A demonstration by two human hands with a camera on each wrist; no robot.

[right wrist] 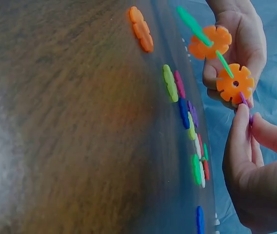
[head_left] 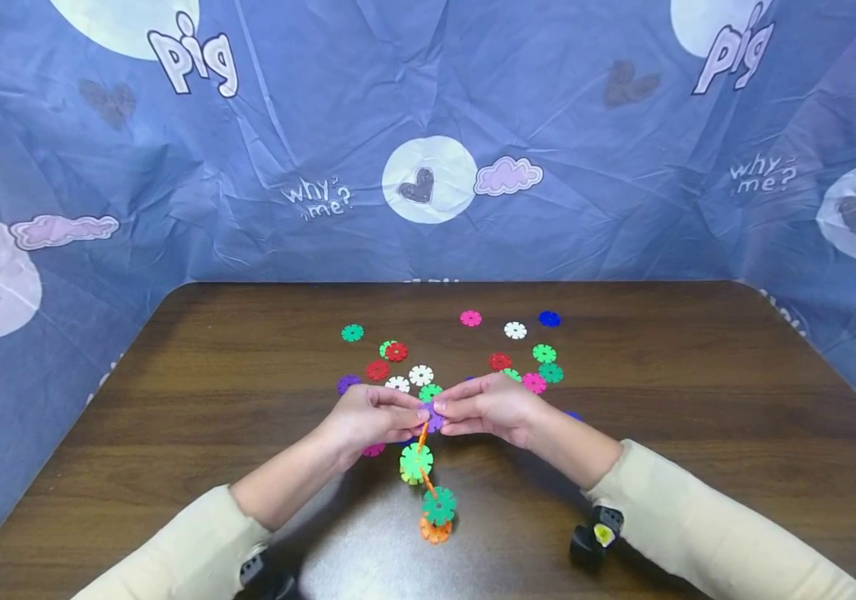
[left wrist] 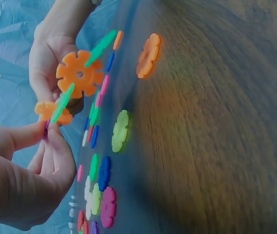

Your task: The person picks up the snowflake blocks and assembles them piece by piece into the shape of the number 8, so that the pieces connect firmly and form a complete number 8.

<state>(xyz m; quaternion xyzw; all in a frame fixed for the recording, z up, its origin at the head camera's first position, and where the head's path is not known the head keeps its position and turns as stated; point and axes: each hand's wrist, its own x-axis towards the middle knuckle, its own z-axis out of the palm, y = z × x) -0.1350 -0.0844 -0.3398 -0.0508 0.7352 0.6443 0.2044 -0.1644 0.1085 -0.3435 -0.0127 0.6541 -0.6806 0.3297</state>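
Observation:
Between the fingertips of both hands is a purple notched plastic disc. My left hand pinches it at the left edge, and my right hand grips the opposite side. From the purple disc a linked chain of flower-shaped discs hangs toward me: an orange disc joined beside the fingertips, a light green disc, a second orange disc, and a teal disc at the free end. The discs are slotted into one another at crossed angles. Fingers partly cover the purple disc.
Loose discs lie scattered on the brown wooden table, including a red disc, a white disc and a blue disc. An orange disc lies beneath the chain's end. Patterned blue cloth hangs behind the table.

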